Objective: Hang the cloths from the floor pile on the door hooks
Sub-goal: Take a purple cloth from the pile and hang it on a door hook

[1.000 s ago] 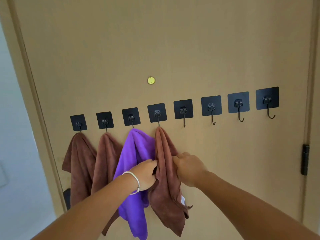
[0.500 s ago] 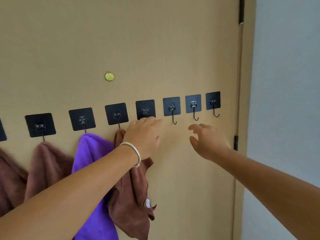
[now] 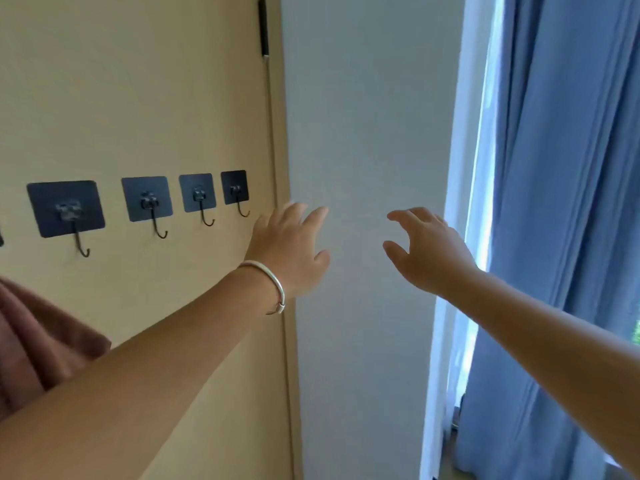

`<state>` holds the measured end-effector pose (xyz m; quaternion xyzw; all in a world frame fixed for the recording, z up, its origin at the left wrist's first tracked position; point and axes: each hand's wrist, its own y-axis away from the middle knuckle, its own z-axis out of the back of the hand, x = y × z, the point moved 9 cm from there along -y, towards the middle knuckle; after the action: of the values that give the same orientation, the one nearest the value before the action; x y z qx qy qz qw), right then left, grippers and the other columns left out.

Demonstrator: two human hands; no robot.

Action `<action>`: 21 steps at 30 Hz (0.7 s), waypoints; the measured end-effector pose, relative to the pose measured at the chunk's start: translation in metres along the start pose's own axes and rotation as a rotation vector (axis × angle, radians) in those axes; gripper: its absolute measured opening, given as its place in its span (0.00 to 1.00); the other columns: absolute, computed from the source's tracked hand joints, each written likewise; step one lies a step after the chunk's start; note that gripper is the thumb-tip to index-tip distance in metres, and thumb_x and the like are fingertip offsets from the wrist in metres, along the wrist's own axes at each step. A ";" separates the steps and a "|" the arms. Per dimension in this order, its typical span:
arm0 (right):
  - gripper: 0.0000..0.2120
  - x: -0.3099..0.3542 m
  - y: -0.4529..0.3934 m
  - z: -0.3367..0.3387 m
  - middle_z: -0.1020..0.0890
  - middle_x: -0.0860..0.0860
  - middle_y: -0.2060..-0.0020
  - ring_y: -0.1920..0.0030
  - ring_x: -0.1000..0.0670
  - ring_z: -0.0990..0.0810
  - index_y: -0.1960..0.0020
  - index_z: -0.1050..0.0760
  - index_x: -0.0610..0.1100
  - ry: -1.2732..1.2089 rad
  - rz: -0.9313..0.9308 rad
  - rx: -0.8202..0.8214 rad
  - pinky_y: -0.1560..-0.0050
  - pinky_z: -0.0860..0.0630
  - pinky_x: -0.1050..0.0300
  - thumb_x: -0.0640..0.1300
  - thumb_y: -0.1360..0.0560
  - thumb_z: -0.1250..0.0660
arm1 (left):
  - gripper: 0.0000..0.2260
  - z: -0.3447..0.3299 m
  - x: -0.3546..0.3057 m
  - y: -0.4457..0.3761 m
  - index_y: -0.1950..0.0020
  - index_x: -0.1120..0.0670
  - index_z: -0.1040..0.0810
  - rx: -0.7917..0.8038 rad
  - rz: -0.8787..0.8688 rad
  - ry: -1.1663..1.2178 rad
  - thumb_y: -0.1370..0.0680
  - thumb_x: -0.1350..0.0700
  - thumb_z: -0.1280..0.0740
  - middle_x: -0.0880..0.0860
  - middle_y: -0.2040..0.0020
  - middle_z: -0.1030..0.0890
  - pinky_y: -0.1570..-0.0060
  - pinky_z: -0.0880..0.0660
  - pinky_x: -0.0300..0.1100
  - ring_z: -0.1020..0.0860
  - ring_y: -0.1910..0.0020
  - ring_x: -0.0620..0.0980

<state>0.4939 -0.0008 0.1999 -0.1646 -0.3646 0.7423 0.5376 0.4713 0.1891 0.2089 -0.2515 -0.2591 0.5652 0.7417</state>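
Note:
The tan door [image 3: 138, 81] fills the left half of the view. Several black square hook pads run across it, their hooks bare: one [image 3: 65, 208] at the left, one [image 3: 147, 199], one [image 3: 197, 192] and the last [image 3: 234, 187] near the door's edge. A brown cloth [image 3: 38, 341] hangs at the lower left, partly cut off by the frame. My left hand [image 3: 289, 249], with a silver bracelet on the wrist, is spread and holds nothing, just right of the last hook. My right hand [image 3: 427, 251] is also spread and holds nothing, in front of the wall. The floor pile is out of view.
A pale grey wall [image 3: 363, 116] stands right of the door. A blue curtain [image 3: 561, 202] hangs at the far right beside a bright window strip. A black door hinge [image 3: 264, 26] sits at the top of the door's edge.
Both hands have let go of the brown cloth on the fourth hook and swung right, fingers spread. The view has turned right, past the door's edge to the wall and curtain.

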 end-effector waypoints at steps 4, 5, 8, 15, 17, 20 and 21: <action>0.24 -0.059 0.043 0.053 0.29 0.49 0.33 0.34 0.45 0.31 0.29 0.34 0.52 0.138 -0.143 0.017 0.38 0.32 0.48 0.53 0.24 0.37 | 0.30 -0.012 -0.068 -0.008 0.24 0.48 0.44 0.028 -0.081 0.098 0.24 0.44 0.40 0.54 0.26 0.38 0.31 0.43 0.52 0.43 0.26 0.53; 0.24 -0.073 0.055 0.068 0.29 0.49 0.33 0.34 0.45 0.31 0.29 0.34 0.52 0.163 -0.179 0.018 0.38 0.32 0.48 0.53 0.24 0.37 | 0.30 -0.014 -0.087 -0.010 0.23 0.47 0.44 0.033 -0.109 0.121 0.24 0.44 0.40 0.55 0.25 0.39 0.31 0.43 0.52 0.44 0.26 0.54; 0.25 -0.115 0.095 0.116 0.29 0.49 0.33 0.33 0.45 0.31 0.29 0.34 0.52 0.237 -0.285 0.009 0.36 0.33 0.48 0.54 0.25 0.36 | 0.30 -0.012 -0.156 -0.012 0.23 0.47 0.45 0.027 -0.210 0.200 0.23 0.42 0.40 0.54 0.25 0.39 0.31 0.43 0.53 0.44 0.26 0.53; 0.26 -0.195 0.197 0.230 0.27 0.47 0.34 0.34 0.43 0.30 0.30 0.33 0.51 0.467 -0.485 0.018 0.38 0.32 0.48 0.56 0.25 0.35 | 0.32 0.021 -0.342 -0.005 0.23 0.47 0.47 0.023 -0.488 0.383 0.23 0.40 0.40 0.55 0.24 0.41 0.27 0.47 0.56 0.47 0.24 0.54; 0.26 -0.217 0.229 0.266 0.29 0.47 0.32 0.33 0.43 0.31 0.29 0.34 0.52 0.512 -0.562 0.019 0.36 0.33 0.47 0.57 0.25 0.36 | 0.32 0.035 -0.398 0.001 0.23 0.47 0.47 0.022 -0.564 0.420 0.23 0.40 0.40 0.55 0.24 0.42 0.27 0.47 0.57 0.47 0.24 0.54; 0.28 -0.246 0.283 0.324 0.31 0.47 0.30 0.31 0.44 0.33 0.27 0.36 0.53 0.575 -0.671 0.018 0.33 0.34 0.45 0.58 0.25 0.36 | 0.32 0.057 -0.481 0.015 0.23 0.46 0.47 0.027 -0.664 0.501 0.23 0.40 0.40 0.55 0.23 0.42 0.26 0.49 0.59 0.48 0.23 0.54; 0.28 -0.255 0.302 0.344 0.32 0.48 0.30 0.30 0.44 0.34 0.27 0.37 0.53 0.598 -0.707 0.020 0.33 0.35 0.44 0.58 0.25 0.37 | 0.32 0.066 -0.508 0.022 0.23 0.46 0.47 0.023 -0.695 0.531 0.23 0.40 0.39 0.55 0.23 0.42 0.26 0.50 0.59 0.48 0.23 0.54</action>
<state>0.1644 -0.4075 0.1793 -0.2321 -0.2202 0.4368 0.8407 0.2963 -0.2927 0.1927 -0.2777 -0.1226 0.2005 0.9315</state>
